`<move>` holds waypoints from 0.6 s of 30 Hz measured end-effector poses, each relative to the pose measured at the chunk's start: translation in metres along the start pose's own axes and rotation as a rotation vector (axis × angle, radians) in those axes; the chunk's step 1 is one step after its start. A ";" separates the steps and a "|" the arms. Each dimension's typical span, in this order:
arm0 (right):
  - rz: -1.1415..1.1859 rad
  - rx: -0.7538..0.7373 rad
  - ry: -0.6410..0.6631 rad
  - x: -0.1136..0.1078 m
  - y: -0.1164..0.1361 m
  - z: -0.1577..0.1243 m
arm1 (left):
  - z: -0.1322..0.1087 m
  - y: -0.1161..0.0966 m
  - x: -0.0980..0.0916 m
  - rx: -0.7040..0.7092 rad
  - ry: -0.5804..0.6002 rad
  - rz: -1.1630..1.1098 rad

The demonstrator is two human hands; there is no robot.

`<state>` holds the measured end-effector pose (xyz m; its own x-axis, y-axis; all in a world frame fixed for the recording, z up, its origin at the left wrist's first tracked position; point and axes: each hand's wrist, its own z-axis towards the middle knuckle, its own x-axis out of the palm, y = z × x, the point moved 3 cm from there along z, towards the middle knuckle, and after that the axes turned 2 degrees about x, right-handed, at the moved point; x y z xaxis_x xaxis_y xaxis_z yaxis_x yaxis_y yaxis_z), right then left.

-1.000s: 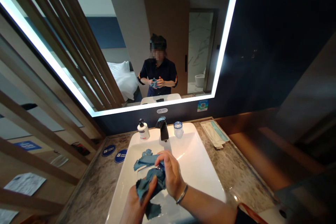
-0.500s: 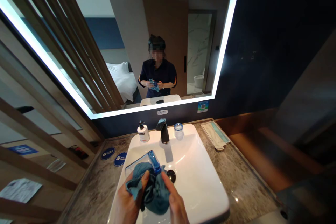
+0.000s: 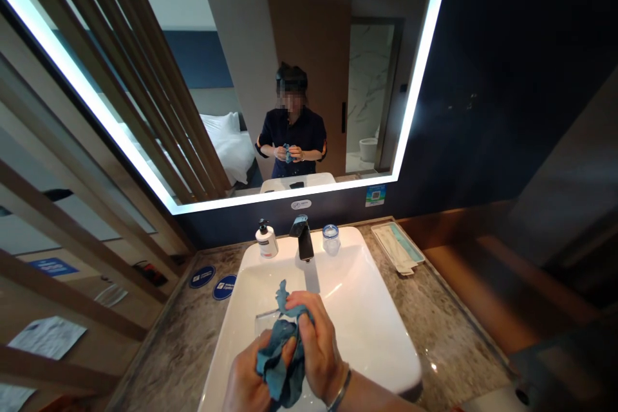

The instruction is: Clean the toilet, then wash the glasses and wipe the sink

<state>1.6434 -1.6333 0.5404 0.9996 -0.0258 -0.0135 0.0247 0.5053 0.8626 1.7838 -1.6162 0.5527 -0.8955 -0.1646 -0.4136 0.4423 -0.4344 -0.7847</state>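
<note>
Slanting across the far left, wooden slats [image 3: 72,283] stand beside a mottled brown countertop [image 3: 174,341]. On it, just left of the white sink [image 3: 371,322], lie two round blue discs, one [image 3: 201,277] farther left and the other [image 3: 224,286] close to the basin. Next comes the left hand [image 3: 248,367], low over the basin, its fingers closed on a crumpled teal cloth [image 3: 280,360]. Above that hand, the side of a clear glass [image 3: 264,322] shows past the cloth; the rest of it is hidden by the cloth and hands. Behind, a white pump bottle [image 3: 266,243] stands at the sink's back left corner, with a dark faucet [image 3: 303,241] to its right. Below the faucet, the right hand [image 3: 318,341] curls its fingers over the cloth, gripping it from the other side, and a metal bracelet [image 3: 340,389] circles its wrist. Farther right, a second glass [image 3: 331,241], blue at its top, stands on the back ledge, and a shallow tray [image 3: 398,250] of flat packets rests on the countertop beyond the sink.
</note>
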 end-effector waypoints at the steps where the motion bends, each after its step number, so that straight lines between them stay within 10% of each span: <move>1: 0.018 0.070 -0.013 0.001 -0.006 -0.001 | -0.004 0.002 0.000 0.048 0.049 0.037; 6: 0.146 0.400 0.080 0.000 -0.032 -0.001 | -0.016 0.012 -0.001 0.363 0.193 0.220; 10: 0.155 0.361 0.138 -0.001 -0.034 0.003 | -0.014 0.015 0.006 0.411 0.150 0.129; 18: -0.281 -0.325 0.301 -0.020 -0.030 0.017 | -0.010 0.020 0.022 -0.776 0.125 -0.733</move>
<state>1.6227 -1.6623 0.5230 0.9126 0.0257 -0.4081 0.2488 0.7572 0.6040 1.7730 -1.6193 0.5232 -0.9636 0.0180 0.2669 -0.2496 0.2979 -0.9214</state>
